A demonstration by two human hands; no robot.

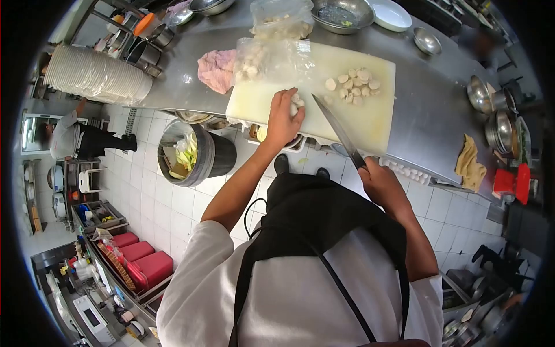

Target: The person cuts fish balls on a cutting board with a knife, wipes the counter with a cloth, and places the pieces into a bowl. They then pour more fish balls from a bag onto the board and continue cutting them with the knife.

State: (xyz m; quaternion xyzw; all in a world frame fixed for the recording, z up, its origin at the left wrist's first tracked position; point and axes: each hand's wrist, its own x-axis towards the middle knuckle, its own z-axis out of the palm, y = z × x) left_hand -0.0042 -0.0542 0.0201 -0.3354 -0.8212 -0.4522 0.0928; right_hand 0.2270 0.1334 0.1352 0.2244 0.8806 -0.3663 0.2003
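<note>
On the white cutting board (370,124), my left hand (283,118) curls around a few pale, round pieces (296,104) that look like mushrooms. My right hand (383,185) grips the handle of a large knife (341,133). The blade points up and left, its tip over the board just right of the pieces by my left hand. Several pale slices (355,85) lie loose toward the board's upper right. An open clear plastic bag (251,61) with more pale pieces rests on the board's upper left.
A pink cloth (217,70) lies left of the board. Metal bowls (344,14) and a white plate (391,14) stand behind it. A yellow cloth (470,163) is at the right. Below the counter's left is a bin (202,153). Another person (81,136) stands far left.
</note>
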